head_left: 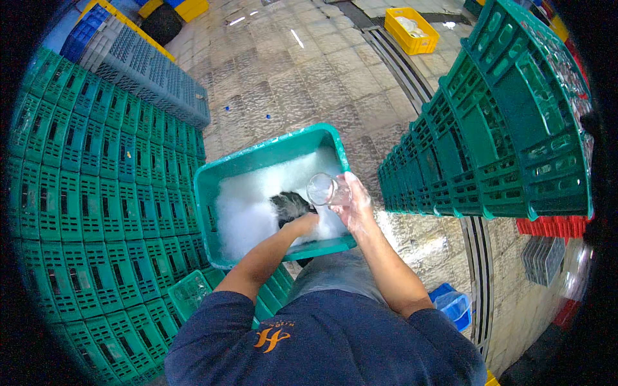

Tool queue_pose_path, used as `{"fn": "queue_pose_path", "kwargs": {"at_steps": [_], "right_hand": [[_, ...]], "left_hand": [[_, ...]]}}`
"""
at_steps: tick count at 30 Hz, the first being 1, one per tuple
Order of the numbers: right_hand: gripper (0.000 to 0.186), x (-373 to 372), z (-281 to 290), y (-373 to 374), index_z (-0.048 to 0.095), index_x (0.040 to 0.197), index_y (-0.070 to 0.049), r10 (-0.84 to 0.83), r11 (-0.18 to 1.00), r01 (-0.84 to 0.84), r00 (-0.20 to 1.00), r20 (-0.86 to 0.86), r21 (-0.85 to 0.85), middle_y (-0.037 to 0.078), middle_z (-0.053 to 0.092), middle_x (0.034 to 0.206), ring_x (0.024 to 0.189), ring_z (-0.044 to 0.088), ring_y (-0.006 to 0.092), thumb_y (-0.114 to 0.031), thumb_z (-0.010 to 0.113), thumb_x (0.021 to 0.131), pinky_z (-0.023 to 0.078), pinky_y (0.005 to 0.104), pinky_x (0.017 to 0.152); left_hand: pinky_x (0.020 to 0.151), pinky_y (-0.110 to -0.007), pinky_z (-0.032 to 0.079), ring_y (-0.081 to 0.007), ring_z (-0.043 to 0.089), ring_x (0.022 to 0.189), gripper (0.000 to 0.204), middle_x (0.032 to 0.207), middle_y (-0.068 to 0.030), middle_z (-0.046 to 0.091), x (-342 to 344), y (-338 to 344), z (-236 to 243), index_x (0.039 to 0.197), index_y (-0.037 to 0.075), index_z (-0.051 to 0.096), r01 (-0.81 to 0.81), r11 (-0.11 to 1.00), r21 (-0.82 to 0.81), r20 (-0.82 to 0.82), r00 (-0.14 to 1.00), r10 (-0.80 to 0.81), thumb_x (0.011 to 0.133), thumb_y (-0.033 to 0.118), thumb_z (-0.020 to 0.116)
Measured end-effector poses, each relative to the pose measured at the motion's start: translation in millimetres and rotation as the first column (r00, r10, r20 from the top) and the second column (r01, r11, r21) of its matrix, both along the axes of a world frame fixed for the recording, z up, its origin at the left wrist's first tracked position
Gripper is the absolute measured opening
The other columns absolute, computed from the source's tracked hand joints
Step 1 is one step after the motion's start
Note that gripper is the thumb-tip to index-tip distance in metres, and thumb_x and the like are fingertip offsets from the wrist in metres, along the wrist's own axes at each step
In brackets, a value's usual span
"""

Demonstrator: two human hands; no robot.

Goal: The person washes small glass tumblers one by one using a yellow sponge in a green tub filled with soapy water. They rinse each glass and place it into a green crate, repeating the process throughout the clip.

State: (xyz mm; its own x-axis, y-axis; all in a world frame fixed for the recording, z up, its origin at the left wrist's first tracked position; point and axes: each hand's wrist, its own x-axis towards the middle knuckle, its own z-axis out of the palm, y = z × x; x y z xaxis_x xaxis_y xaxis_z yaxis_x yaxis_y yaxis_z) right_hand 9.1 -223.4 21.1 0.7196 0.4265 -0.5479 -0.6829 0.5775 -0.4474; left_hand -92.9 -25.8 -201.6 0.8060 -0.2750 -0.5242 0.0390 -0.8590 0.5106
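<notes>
A green plastic tub (205, 219) stands in front of me, with thick white foam (244, 222) inside. My right hand (357, 207) is wrapped round a clear drinking glass (320, 190) over the tub's right side, its round end facing left. Wet suds cling to that hand and wrist. My left hand (307, 224) reaches low into the tub beside a dark, bristly-looking patch (288, 207) in the foam; whether this is a brush or dark water I cannot make out. The left fingers are hidden there.
Green crates (96, 212) are stacked along the left, with a grey crate (151, 74) beyond. A tall stack of green crates (489, 122) holding glassware rises at the right. A yellow crate (418, 44) sits farther off, and a blue bin (454, 309) stands at lower right. Drain channels (479, 276) cross the wet tiled floor.
</notes>
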Motion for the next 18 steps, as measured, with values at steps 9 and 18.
{"fn": "queue_pose_path", "kwargs": {"at_steps": [9,18], "right_hand": [[0.036,9,7,48,0.061,0.109,-0.015,0.081,0.997,-0.081,0.993,0.084,-0.003,0.007,0.067,0.094,0.071,0.07,0.0208,-0.042,0.076,0.092,0.058,0.0333,0.053],[0.025,-14,-5,153,0.059,0.102,-0.011,0.121,0.909,-0.081,0.99,-0.074,0.408,0.011,0.066,0.093,0.078,0.068,0.0263,-0.028,0.074,0.093,0.059,0.0393,0.065]], "left_hand": [[0.089,-0.038,0.054,-0.0203,0.066,0.104,0.026,0.111,-0.0081,0.073,-18,6,297,0.123,0.001,0.067,-0.437,0.407,-0.802,0.4,0.114,0.91,0.099,0.001,0.057],[0.089,-0.043,0.05,-0.0301,0.064,0.107,0.038,0.117,-0.0165,0.069,-31,7,335,0.125,0.003,0.066,-0.637,0.728,-0.254,0.479,0.571,0.667,0.088,0.014,0.07]]}}
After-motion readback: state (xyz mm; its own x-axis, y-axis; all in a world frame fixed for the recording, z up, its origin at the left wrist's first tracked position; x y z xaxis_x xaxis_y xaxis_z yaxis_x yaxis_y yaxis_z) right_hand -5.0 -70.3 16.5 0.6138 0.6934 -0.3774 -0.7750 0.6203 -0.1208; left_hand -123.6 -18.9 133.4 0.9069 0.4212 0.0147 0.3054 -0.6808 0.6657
